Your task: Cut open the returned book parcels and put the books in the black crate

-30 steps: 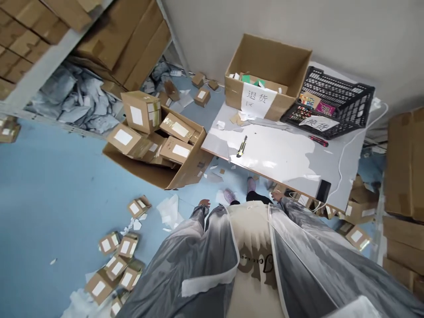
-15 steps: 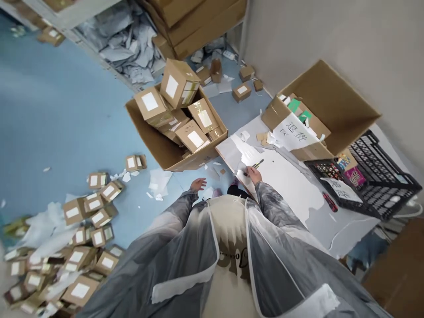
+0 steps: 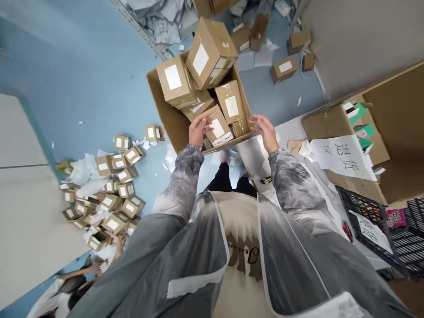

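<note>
A large open cardboard box (image 3: 165, 112) in front of me holds several taped cartons with white labels. My left hand (image 3: 200, 129) is over its near edge, fingers loosely bent and apart, beside a small labelled carton (image 3: 217, 123). At the box's right corner is my right hand (image 3: 264, 130), its fingers spread and curved toward the cardboard. I cannot tell whether either hand touches the box. Neither hand holds anything. A black and yellow utility knife (image 3: 266, 180) lies on the table (image 3: 256, 159) below my right hand.
Several small labelled cartons (image 3: 112, 223) are piled on the floor at left, where another person's arm (image 3: 117, 247) reaches in. At right stand an open box with a handwritten sheet (image 3: 344, 157) and a black crate (image 3: 364, 221). A red cutter (image 3: 347, 231) lies beside the crate.
My right hand has let go of the utility knife and moved forward to the large box. My left hand has also moved forward, over the box's near edge. The view has shifted.
</note>
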The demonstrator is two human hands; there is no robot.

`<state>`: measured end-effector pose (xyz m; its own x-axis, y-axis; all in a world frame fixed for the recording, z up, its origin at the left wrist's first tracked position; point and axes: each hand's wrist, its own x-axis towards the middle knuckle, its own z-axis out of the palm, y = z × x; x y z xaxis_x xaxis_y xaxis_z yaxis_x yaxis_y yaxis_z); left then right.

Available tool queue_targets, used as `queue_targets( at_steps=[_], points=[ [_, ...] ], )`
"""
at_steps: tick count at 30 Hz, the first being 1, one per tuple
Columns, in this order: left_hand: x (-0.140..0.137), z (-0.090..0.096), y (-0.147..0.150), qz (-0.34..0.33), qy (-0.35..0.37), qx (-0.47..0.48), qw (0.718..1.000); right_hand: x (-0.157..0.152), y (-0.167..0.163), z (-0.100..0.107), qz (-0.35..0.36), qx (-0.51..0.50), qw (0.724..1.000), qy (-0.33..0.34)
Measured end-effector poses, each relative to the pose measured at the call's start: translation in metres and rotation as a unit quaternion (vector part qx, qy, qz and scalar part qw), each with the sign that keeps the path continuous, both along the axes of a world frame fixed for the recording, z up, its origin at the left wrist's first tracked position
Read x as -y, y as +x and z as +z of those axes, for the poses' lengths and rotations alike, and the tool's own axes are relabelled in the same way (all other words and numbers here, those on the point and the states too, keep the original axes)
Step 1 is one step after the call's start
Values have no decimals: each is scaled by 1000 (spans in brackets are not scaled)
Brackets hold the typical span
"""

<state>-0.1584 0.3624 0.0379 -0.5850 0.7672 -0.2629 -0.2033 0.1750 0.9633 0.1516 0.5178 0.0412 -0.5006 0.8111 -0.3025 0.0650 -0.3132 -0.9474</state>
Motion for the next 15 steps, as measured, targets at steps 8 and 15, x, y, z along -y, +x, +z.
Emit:
queue_targets(
  at_steps=[8, 15],
  points=[
    [-157, -85, -90, -55, -39, 13, 998, -39, -95, -66, 23, 66, 998, -2],
    [-246, -141, -110, -49, 41, -165, 984, -65, -175, -133, -62, 166, 983, 53]
  ],
)
